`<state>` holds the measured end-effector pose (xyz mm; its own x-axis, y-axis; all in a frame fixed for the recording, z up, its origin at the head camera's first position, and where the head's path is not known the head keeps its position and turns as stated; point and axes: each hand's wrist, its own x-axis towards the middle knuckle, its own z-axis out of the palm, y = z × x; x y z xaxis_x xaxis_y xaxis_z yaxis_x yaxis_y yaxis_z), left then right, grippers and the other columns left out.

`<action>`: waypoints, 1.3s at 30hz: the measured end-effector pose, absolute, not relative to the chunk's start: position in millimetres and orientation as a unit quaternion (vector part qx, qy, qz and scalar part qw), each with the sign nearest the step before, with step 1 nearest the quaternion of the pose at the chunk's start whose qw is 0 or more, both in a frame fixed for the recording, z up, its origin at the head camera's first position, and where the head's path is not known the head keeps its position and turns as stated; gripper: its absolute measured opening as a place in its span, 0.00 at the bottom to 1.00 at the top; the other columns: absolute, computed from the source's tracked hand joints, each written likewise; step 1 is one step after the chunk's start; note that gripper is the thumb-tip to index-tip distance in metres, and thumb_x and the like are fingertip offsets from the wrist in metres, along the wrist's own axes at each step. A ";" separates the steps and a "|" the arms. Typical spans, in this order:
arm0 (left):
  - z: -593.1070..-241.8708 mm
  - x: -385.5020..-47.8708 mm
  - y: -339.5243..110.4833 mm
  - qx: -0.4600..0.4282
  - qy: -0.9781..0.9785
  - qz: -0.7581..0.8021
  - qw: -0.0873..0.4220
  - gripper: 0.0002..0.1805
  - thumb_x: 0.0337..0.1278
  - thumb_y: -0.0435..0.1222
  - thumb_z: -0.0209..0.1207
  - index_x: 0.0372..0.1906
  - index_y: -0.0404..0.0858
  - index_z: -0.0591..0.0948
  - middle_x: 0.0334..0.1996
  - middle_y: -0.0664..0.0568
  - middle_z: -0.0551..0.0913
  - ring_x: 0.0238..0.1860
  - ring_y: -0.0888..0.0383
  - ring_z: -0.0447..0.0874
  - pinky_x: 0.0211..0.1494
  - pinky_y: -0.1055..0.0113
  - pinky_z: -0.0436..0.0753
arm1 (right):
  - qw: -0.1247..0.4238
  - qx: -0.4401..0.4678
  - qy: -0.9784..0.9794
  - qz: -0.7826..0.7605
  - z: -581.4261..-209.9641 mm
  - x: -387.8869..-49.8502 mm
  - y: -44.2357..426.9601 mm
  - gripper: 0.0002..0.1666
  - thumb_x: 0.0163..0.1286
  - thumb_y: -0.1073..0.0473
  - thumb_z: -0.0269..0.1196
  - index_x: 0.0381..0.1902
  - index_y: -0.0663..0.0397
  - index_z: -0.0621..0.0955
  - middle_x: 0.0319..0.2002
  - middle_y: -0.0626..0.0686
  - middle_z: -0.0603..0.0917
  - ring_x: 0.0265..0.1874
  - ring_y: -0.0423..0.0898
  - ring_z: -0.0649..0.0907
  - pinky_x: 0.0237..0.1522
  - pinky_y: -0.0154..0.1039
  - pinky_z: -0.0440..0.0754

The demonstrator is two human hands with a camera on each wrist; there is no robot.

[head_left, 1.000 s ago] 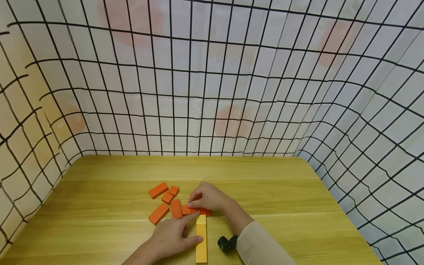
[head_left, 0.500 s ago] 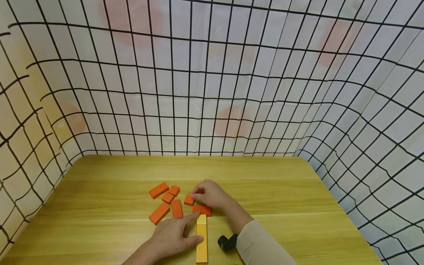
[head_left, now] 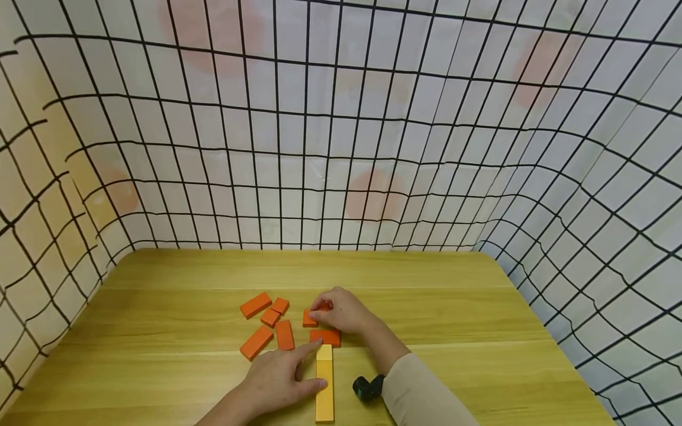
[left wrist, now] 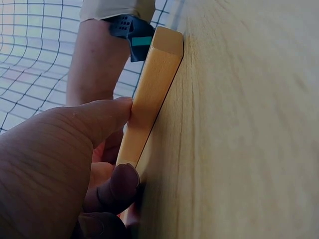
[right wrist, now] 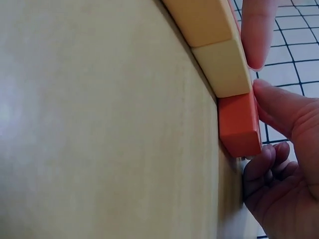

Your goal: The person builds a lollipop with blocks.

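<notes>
The right hand's (head_left: 343, 312) thumb and finger pinched a small orange block (head_left: 309, 319), partly hidden, on the table (head_left: 453, 313), just beyond a long orange block (head_left: 331, 339). The latter lay crosswise against a pale yellow block (head_left: 324, 353), itself end to end with a long yellow block (head_left: 324, 403). The left hand's (head_left: 274, 381) thumb and index finger, extended, touched this row. Five other orange blocks (head_left: 256, 342) lay farther left.

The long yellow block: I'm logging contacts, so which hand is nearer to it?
Left: the left hand has its thumb against the long yellow block; the right hand is apart, beyond its far end.
</notes>
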<state>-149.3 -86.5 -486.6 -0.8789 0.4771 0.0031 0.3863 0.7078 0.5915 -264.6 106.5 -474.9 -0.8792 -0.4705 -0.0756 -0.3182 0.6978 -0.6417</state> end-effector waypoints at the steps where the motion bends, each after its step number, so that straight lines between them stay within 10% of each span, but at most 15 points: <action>1: -486.2 -149.2 -86.6 0.234 0.921 0.302 0.076 0.40 0.59 0.66 0.61 0.73 0.52 0.74 0.14 0.69 0.70 0.15 0.68 0.66 0.23 0.69 0.64 | 0.119 -0.217 0.913 -0.324 -474.7 -264.8 106.8 0.06 0.71 0.47 0.68 0.40 0.39 0.88 0.40 0.44 0.81 0.39 0.42 0.76 0.44 0.40 0.77; 39: -489.6 -150.2 -86.8 0.237 0.922 0.300 0.061 0.40 0.58 0.66 0.62 0.72 0.51 0.75 0.13 0.70 0.70 0.15 0.69 0.65 0.23 0.70 0.64 | 0.141 -0.207 0.897 -0.365 -479.3 -267.3 119.9 0.06 0.65 0.50 0.72 0.31 0.39 0.84 0.36 0.49 0.75 0.35 0.46 0.73 0.36 0.40 0.71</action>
